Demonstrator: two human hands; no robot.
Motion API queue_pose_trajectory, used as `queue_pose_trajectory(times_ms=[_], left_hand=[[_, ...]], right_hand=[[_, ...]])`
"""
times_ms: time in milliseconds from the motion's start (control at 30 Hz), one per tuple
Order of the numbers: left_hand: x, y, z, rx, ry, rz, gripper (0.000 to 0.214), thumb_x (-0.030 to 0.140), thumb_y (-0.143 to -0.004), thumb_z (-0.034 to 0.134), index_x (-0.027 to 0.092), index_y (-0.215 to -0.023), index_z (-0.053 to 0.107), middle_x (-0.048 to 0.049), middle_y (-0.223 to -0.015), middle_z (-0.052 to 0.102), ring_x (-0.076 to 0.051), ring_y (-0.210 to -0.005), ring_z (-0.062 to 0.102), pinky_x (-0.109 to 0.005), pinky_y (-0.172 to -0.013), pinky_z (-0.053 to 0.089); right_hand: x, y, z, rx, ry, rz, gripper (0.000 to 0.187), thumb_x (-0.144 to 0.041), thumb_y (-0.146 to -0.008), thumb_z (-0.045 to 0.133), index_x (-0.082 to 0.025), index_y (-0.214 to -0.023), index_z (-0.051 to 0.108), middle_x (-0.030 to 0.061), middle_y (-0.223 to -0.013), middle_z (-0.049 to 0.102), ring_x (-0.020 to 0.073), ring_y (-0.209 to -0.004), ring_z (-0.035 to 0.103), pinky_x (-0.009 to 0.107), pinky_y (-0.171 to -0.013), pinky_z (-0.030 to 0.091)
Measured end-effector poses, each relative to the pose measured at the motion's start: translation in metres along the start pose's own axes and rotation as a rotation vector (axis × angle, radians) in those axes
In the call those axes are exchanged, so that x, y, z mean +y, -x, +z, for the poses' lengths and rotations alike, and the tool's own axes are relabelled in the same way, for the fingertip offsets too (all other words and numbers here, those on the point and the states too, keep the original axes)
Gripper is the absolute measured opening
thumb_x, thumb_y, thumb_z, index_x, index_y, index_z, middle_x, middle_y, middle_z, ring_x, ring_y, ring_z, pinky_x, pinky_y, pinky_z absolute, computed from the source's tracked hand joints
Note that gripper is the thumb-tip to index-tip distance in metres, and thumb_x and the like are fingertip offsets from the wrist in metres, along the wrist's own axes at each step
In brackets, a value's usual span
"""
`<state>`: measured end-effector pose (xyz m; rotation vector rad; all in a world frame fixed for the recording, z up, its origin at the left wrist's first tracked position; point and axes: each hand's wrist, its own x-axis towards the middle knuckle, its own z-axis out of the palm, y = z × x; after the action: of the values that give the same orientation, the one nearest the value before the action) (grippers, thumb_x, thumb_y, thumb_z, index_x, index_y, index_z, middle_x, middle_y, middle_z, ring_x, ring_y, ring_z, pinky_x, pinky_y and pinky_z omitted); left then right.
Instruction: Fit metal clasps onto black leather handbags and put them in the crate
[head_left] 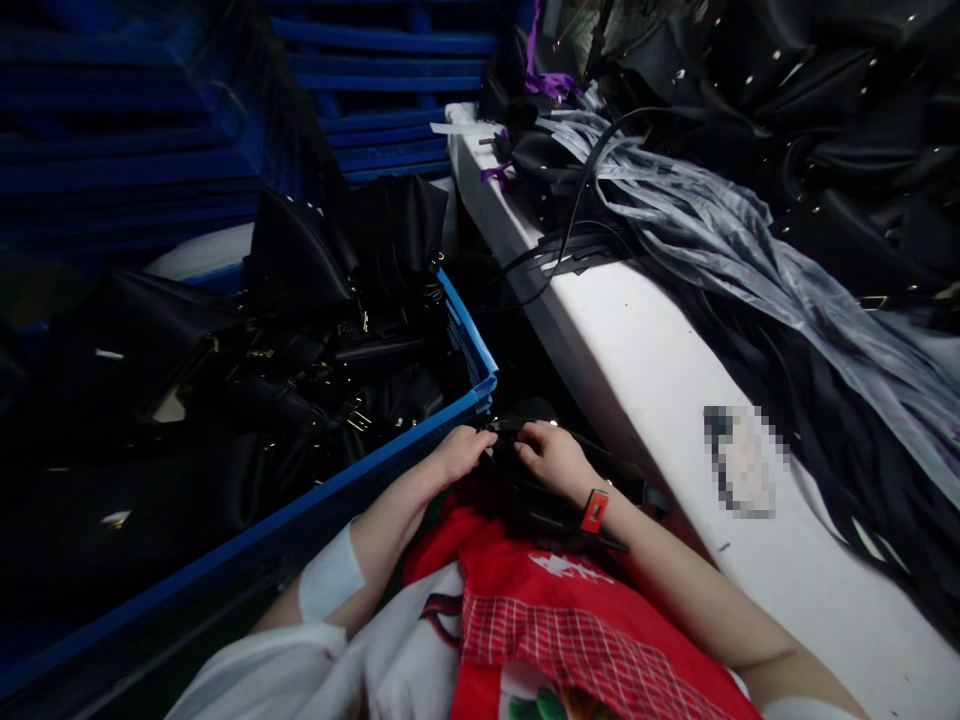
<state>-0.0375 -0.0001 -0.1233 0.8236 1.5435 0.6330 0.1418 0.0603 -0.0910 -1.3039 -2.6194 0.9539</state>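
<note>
My left hand (463, 452) and my right hand (556, 458) are close together in front of my body, at the corner of a blue crate. Both have their fingers curled and pinched on the upper edge of a black bag (525, 492). The bag rests on my lap over a red apron (517, 560), and much of it is dark or covered by my hands and arms. A smooth, leather-like surface shows on it. A red band with a small plate (594, 511) sits at my right wrist.
Left of me, the blue crate (337, 485) holds several black bags (300, 260) with metal fittings. On the right, a white table (622, 340) carries long black straps (750, 360), grey strips (697, 210) and a heap of black bags (847, 120). Blue pallets (382, 75) are stacked behind.
</note>
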Motion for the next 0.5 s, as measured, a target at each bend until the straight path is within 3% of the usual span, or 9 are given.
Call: queue_pose_trajectory(times_ms=[300, 500], left_hand=[[-0.002, -0.002, 0.003, -0.006, -0.030, 0.003, 0.040, 0.050, -0.078, 0.045, 0.019, -0.054, 0.045, 0.0042, -0.045, 0.037, -0.009, -0.041, 0.031, -0.025, -0.044, 0.021], [-0.003, -0.003, 0.014, -0.032, -0.132, 0.085, 0.039, 0.041, -0.078, 0.048, 0.019, -0.046, 0.045, 0.0023, -0.042, 0.038, -0.012, -0.045, 0.035, -0.027, -0.048, 0.024]], right_hand=[[-0.023, -0.011, -0.011, -0.180, 0.324, -0.035, 0.013, -0.022, -0.083, 0.056, -0.017, -0.087, 0.068, 0.0128, -0.091, 0.068, 0.0259, -0.085, 0.065, 0.031, -0.072, 0.048], [-0.029, -0.022, 0.001, -0.245, 0.405, 0.035, 0.016, -0.016, -0.082, 0.056, -0.011, -0.087, 0.071, 0.0200, -0.089, 0.071, 0.0302, -0.084, 0.069, 0.035, -0.073, 0.051]])
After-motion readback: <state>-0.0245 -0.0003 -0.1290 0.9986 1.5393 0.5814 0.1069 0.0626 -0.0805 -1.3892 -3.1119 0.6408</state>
